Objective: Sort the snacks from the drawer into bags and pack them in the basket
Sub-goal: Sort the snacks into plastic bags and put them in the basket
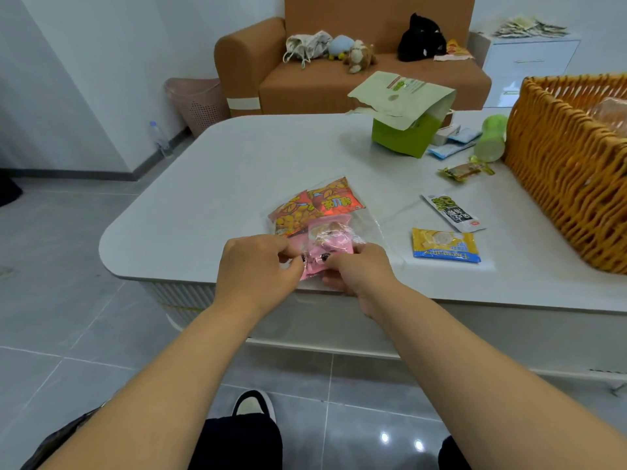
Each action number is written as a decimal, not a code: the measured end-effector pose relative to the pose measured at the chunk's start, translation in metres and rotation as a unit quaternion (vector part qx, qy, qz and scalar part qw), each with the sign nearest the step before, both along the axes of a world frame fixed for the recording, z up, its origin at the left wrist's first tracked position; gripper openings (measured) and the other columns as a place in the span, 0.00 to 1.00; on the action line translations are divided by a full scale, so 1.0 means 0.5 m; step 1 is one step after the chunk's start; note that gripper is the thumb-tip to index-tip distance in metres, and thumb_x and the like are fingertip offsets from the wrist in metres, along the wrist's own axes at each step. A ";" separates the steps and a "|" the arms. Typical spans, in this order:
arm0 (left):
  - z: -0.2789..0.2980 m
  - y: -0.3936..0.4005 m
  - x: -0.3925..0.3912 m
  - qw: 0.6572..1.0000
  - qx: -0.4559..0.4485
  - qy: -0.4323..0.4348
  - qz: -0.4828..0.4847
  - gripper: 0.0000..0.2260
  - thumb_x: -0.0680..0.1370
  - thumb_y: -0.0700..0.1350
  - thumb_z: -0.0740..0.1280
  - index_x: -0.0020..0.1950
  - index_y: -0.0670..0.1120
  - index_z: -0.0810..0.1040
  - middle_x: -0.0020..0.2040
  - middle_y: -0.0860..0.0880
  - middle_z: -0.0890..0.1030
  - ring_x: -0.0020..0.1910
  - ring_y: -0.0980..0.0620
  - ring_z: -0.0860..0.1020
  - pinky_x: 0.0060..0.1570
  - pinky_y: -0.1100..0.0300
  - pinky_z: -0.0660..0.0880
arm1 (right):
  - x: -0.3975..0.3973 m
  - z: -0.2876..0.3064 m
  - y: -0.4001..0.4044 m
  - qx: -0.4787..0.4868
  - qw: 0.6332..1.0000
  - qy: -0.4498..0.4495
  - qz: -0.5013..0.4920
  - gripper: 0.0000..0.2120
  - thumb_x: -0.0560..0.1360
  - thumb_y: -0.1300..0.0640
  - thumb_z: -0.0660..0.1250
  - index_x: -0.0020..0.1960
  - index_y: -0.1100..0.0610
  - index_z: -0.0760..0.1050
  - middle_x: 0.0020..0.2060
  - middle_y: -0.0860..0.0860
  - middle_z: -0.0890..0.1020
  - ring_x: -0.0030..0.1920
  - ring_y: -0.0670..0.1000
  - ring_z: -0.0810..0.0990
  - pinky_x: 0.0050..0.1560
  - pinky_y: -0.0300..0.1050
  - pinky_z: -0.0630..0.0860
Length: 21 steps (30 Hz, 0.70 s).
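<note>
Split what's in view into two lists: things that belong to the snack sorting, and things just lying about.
Job: clear bag held by both hands, red packets, pink packets, yellow packet, white sachet, basket.

Lying about: sofa, plush toys, pink bin.

clear bag of red and pink snacks lies flat at table edge.
</note>
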State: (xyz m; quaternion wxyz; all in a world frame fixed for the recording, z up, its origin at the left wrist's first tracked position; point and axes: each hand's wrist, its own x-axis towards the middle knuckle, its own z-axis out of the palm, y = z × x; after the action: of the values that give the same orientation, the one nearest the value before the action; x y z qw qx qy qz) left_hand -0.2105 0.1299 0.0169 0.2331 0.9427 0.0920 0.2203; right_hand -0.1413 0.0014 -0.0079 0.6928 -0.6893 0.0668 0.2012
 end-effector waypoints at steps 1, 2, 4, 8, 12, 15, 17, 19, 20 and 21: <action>-0.002 -0.001 0.002 1.000 -0.007 0.002 0.001 0.03 0.71 0.47 0.72 0.41 0.50 0.85 0.40 0.53 0.85 0.44 0.48 0.82 0.50 0.53 0.76 | 0.000 0.001 -0.002 0.004 1.000 0.008 0.011 0.07 0.71 0.69 0.66 0.42 0.59 0.78 0.40 0.57 0.84 0.36 0.53 0.83 0.39 0.47 0.83; -0.005 -0.002 0.004 1.000 -0.024 0.016 0.005 0.05 0.71 0.47 0.71 0.46 0.50 0.83 0.45 0.52 0.84 0.49 0.49 0.80 0.52 0.54 0.76 | 0.000 0.005 -0.003 0.018 0.999 0.020 0.029 0.07 0.74 0.69 0.64 0.44 0.59 0.77 0.38 0.57 0.84 0.33 0.51 0.82 0.34 0.43 0.82; -0.021 0.001 0.012 0.994 -0.067 0.089 0.018 0.19 0.71 0.47 0.71 0.61 0.48 0.75 0.60 0.50 0.76 0.61 0.50 0.74 0.57 0.56 0.72 | -0.001 0.016 -0.003 0.044 0.996 0.043 0.060 0.07 0.77 0.68 0.61 0.47 0.61 0.76 0.35 0.56 0.83 0.30 0.50 0.81 0.30 0.40 0.80; -0.039 0.009 0.017 0.982 -0.088 0.167 -0.030 0.40 0.67 0.54 0.63 0.78 0.55 0.53 0.74 0.47 0.61 0.71 0.45 0.65 0.66 0.46 0.70 | -0.003 0.026 -0.004 0.038 0.995 0.055 0.071 0.08 0.79 0.65 0.59 0.53 0.62 0.76 0.41 0.58 0.81 0.32 0.51 0.79 0.29 0.41 0.79; -0.048 0.012 0.017 0.976 0.003 0.212 -0.044 0.35 0.76 0.49 0.65 0.79 0.58 0.52 0.80 0.51 0.49 0.74 0.44 0.62 0.67 0.48 0.69 | -0.007 0.025 -0.007 0.042 0.996 0.071 0.034 0.13 0.81 0.63 0.54 0.60 0.63 0.73 0.43 0.60 0.82 0.33 0.52 0.82 0.27 0.41 0.79; -0.052 0.003 0.017 0.972 0.041 0.226 -0.045 0.32 0.78 0.51 0.64 0.79 0.58 0.54 0.80 0.50 0.46 0.74 0.44 0.61 0.67 0.49 0.69 | -0.017 0.016 -0.010 0.043 0.994 0.104 0.002 0.15 0.82 0.61 0.49 0.56 0.62 0.74 0.43 0.61 0.83 0.34 0.54 0.83 0.30 0.42 0.80; -0.052 -0.001 0.018 0.964 0.059 0.256 -0.046 0.31 0.79 0.53 0.63 0.79 0.58 0.52 0.81 0.49 0.43 0.75 0.43 0.60 0.68 0.49 0.67 | -0.017 0.010 -0.014 0.041 0.993 0.109 -0.019 0.15 0.82 0.62 0.49 0.54 0.63 0.74 0.41 0.61 0.83 0.33 0.54 0.83 0.29 0.41 0.80; -0.054 -0.005 0.019 0.961 0.078 0.261 -0.045 0.31 0.80 0.54 0.62 0.80 0.57 0.51 0.80 0.48 0.42 0.74 0.42 0.60 0.68 0.49 0.67 | -0.009 0.010 -0.018 0.040 0.993 0.103 -0.035 0.13 0.82 0.63 0.50 0.51 0.65 0.73 0.37 0.62 0.82 0.30 0.54 0.82 0.26 0.41 0.79; -0.054 -0.008 0.021 0.962 0.082 0.256 -0.042 0.30 0.80 0.54 0.61 0.80 0.56 0.51 0.80 0.47 0.43 0.74 0.42 0.61 0.67 0.49 0.68 | -0.003 0.011 -0.021 0.035 0.994 0.096 -0.041 0.11 0.82 0.64 0.52 0.51 0.67 0.73 0.35 0.62 0.81 0.27 0.53 0.82 0.25 0.40 0.79; -0.054 -0.010 0.023 0.964 0.082 0.249 -0.038 0.29 0.81 0.54 0.61 0.79 0.55 0.53 0.80 0.46 0.45 0.74 0.42 0.61 0.67 0.49 0.68 | 0.003 0.013 -0.023 0.027 0.995 0.089 -0.043 0.10 0.82 0.64 0.55 0.49 0.68 0.73 0.33 0.61 0.81 0.25 0.52 0.81 0.24 0.40 0.78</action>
State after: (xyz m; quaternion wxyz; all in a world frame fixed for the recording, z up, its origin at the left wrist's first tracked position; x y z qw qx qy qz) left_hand -0.1991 0.1251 -0.0101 0.1327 0.9865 0.0932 -0.0230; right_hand -0.1399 -0.0102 -0.0015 0.7106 -0.6460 0.1526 0.2335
